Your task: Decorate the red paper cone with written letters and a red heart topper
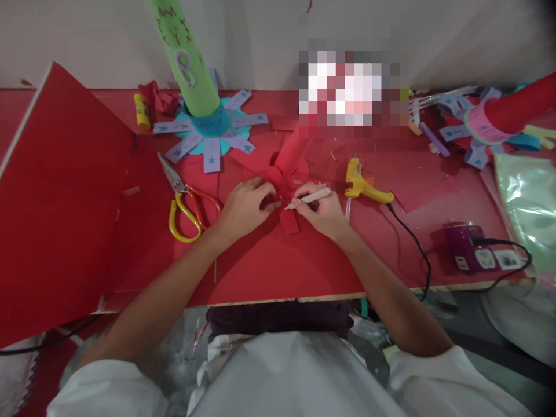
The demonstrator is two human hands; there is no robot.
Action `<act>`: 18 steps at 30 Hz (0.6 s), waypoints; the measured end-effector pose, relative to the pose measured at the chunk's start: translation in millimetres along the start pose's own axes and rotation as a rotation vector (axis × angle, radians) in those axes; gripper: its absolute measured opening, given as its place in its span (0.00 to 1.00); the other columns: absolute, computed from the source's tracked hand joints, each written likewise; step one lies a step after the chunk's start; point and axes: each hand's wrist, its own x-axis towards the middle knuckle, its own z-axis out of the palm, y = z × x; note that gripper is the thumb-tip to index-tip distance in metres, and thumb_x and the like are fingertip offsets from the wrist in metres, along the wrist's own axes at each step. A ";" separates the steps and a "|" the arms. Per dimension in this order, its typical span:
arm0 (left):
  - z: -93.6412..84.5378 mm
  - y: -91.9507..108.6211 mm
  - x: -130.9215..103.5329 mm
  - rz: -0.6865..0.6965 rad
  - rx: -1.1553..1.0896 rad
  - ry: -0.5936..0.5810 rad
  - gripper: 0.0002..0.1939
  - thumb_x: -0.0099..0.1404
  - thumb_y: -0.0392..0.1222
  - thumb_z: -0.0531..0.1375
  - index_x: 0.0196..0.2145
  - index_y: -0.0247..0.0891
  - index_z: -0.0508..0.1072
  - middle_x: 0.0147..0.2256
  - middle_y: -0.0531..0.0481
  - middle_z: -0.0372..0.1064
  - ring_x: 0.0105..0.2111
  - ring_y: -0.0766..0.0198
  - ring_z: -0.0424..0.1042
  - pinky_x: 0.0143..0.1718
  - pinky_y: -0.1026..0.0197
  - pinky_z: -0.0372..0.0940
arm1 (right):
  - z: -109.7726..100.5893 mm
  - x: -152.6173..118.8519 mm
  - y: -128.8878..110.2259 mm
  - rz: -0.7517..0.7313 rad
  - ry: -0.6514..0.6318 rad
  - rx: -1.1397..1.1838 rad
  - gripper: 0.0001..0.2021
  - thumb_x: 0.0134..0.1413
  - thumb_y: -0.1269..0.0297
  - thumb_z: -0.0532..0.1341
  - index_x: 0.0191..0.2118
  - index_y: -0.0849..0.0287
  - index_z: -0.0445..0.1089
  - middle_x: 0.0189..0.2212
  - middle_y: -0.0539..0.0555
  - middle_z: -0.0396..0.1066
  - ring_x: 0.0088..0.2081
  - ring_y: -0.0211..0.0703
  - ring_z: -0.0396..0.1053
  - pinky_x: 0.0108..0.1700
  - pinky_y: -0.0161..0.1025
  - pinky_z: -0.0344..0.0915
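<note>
Head view: far L, a big red board (65,202) stood tilted by the red table (269,278). Next, a small yellow tube (142,112) was near the wall, w/ scissors (185,200) (yellow & red handles) lying open closer in. A green paper tube (195,81) rose from a blue base w/ lilac strips. Mid-table, the L hand (245,208) was bent at the red paper craft (289,217), prob. touching; red-on-red was hard to read, so couldn't tell if its fingertips had closed on paper. R hand (325,214) had a white pen (315,196) clamped btwn fingers, tip over the craft. Then a yellow glue gun (365,186), a purple adapter (469,249) w/ black cord, & a red tube (525,110) w/ pink band, far R.
</note>
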 end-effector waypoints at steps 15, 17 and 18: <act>-4.9 8.2 0.6 -0.027 0.095 -0.084 0.05 0.72 0.41 0.64 0.44 0.40 0.74 0.45 0.43 0.76 0.48 0.48 0.77 0.49 0.48 0.68 | 1.1 2.5 -0.7 0.030 -0.029 -0.063 0.07 0.63 0.59 0.64 0.35 0.55 0.74 0.29 0.49 0.76 0.28 0.39 0.67 0.35 0.40 0.63; -4.6 7.9 0.4 -0.031 0.097 -0.082 0.05 0.72 0.41 0.64 0.44 0.40 0.74 0.45 0.43 0.76 0.47 0.49 0.77 0.49 0.49 0.67 | 0.6 3.0 -0.8 0.019 -0.013 -0.074 0.07 0.63 0.59 0.64 0.35 0.55 0.74 0.30 0.50 0.77 0.29 0.39 0.67 0.36 0.40 0.63; -4.5 7.8 0.2 -0.031 0.097 -0.080 0.05 0.72 0.41 0.64 0.44 0.40 0.74 0.45 0.43 0.76 0.47 0.49 0.76 0.49 0.49 0.67 | 0.2 3.3 -0.8 0.015 -0.015 -0.077 0.07 0.63 0.59 0.64 0.35 0.55 0.74 0.30 0.50 0.77 0.29 0.39 0.67 0.36 0.40 0.64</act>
